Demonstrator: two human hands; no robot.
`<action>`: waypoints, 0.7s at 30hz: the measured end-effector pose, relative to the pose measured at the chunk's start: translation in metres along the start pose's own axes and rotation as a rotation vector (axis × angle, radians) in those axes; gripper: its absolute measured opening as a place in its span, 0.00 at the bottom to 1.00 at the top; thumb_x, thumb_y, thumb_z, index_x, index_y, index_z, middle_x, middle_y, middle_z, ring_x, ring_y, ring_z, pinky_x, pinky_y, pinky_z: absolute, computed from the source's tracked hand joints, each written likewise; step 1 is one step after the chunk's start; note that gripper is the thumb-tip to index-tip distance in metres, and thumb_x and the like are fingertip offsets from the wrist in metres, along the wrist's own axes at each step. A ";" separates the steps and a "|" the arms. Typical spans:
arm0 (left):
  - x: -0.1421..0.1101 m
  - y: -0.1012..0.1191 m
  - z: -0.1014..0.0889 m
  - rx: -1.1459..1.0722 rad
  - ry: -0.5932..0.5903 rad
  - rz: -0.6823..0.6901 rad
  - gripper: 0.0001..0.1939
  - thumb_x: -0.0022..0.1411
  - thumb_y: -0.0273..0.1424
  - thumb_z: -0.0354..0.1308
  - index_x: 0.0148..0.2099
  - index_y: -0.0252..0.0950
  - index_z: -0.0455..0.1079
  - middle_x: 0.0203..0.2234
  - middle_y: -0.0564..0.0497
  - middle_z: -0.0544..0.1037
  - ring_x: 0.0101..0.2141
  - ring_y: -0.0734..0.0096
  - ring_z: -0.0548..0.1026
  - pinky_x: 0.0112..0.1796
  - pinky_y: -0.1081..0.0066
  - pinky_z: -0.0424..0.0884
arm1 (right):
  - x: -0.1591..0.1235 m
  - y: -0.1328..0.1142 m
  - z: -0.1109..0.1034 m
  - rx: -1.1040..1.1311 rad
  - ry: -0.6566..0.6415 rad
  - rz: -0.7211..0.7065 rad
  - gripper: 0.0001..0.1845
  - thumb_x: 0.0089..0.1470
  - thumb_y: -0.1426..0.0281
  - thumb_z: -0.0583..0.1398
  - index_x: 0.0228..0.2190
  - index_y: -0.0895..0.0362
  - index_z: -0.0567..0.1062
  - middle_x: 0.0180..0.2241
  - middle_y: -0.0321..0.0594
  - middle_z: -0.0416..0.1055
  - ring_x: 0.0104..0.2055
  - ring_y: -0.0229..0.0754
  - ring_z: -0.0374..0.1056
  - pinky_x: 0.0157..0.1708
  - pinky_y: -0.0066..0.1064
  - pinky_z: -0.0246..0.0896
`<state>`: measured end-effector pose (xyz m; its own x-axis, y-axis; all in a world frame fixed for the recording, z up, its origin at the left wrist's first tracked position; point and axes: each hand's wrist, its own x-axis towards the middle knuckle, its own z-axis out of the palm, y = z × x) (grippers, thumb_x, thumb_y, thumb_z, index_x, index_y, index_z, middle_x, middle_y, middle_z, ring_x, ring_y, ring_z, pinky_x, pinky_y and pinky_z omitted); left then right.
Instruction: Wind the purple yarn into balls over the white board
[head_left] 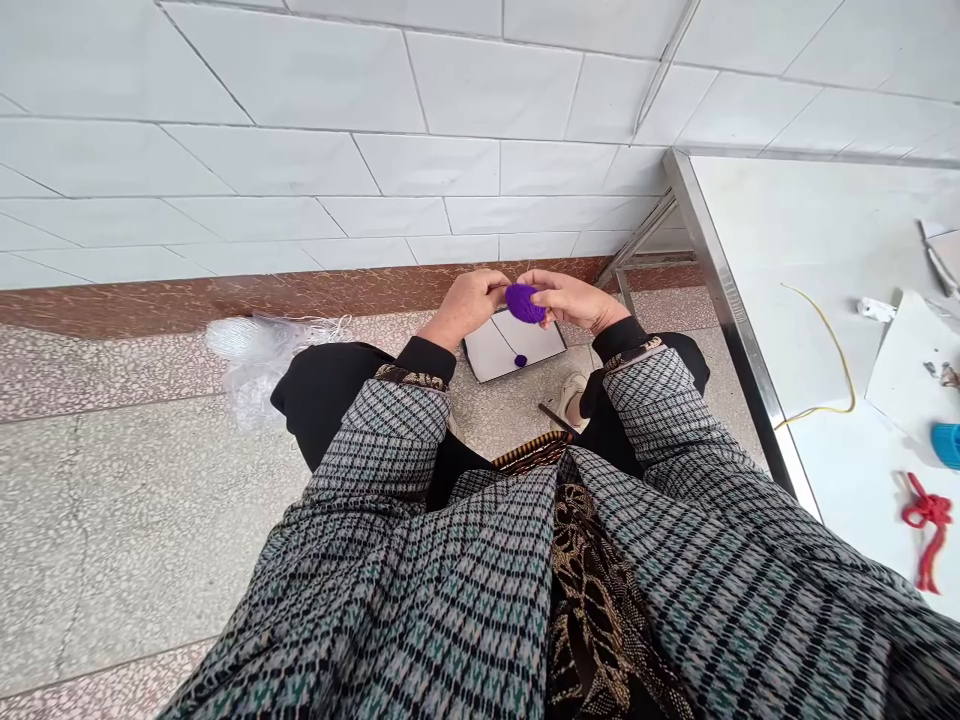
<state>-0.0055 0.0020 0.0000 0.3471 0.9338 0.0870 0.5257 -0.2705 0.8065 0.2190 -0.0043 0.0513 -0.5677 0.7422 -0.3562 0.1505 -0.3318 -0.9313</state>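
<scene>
We hold a fuzzy purple yarn ball (523, 303) between our bare left hand (465, 308) and right hand (571, 303), just above the top edge of a white rectangular card (517, 348). The fingers of both hands are curled together and clamped on the ball from opposite sides, covering part of it. On the card's face, a thin dark line leads to a small purple ball (520, 361) near its bottom edge. The card's lower corner lies close to a white shoe (574, 400) on the speckled stone floor. A soft ball like this is best handled with even pressure from both sides, because a hard squeeze from one hand would push it out of shape. Keeping our fingertips spread around it helps it stay round.
</scene>
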 end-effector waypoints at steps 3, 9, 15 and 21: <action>-0.001 0.002 0.007 -0.035 -0.099 0.006 0.13 0.70 0.33 0.57 0.40 0.35 0.82 0.34 0.48 0.85 0.37 0.61 0.78 0.44 0.64 0.72 | 0.005 0.003 -0.002 0.167 0.152 -0.132 0.27 0.60 0.58 0.77 0.48 0.53 0.69 0.32 0.31 0.73 0.27 0.35 0.68 0.28 0.24 0.68; -0.009 0.015 0.005 -0.053 -0.396 0.154 0.12 0.67 0.32 0.59 0.38 0.38 0.84 0.34 0.50 0.86 0.34 0.65 0.79 0.43 0.67 0.73 | 0.017 0.006 -0.003 0.046 0.590 -0.023 0.15 0.71 0.72 0.67 0.46 0.52 0.64 0.30 0.27 0.69 0.24 0.32 0.65 0.26 0.21 0.67; -0.008 0.018 -0.010 -0.061 -0.085 0.102 0.12 0.67 0.31 0.58 0.39 0.36 0.84 0.41 0.45 0.88 0.43 0.60 0.83 0.52 0.64 0.76 | 0.008 0.002 0.001 -0.313 0.157 0.219 0.15 0.60 0.84 0.68 0.43 0.57 0.73 0.30 0.32 0.73 0.24 0.33 0.68 0.22 0.21 0.66; -0.002 0.010 -0.005 -0.082 0.023 -0.038 0.11 0.68 0.31 0.59 0.38 0.34 0.81 0.36 0.47 0.86 0.40 0.60 0.80 0.47 0.65 0.74 | 0.004 0.005 -0.003 0.095 -0.046 0.038 0.15 0.60 0.76 0.68 0.47 0.57 0.75 0.34 0.33 0.77 0.27 0.33 0.70 0.26 0.22 0.72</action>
<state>-0.0041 -0.0014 0.0109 0.3096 0.9485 0.0676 0.4726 -0.2151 0.8546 0.2197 -0.0017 0.0448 -0.6002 0.7011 -0.3849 0.0964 -0.4144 -0.9050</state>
